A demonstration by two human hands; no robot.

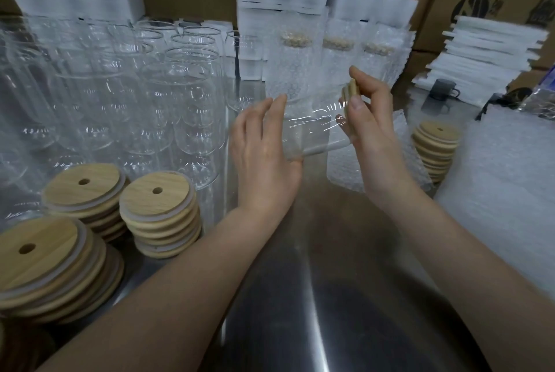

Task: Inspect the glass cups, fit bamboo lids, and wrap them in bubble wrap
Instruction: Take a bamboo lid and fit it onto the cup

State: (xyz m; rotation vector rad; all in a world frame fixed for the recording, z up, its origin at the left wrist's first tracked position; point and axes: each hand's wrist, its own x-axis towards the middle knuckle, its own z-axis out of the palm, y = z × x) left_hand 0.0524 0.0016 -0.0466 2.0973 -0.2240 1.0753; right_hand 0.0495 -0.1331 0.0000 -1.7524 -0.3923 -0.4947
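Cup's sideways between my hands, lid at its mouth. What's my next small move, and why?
Probably press the bamboo lid squarely into the mouth of the glass cup: the right hand pinches it at the rim, seemingly not seated, while the left hand braces the base.

Clear glossy glass cup [312,134], matt bamboo lid [352,90], brushed steel table [330,281], bubbly plastic wrap [504,167]

Left hand [264,158] open, straight; right hand [372,134] pinching.
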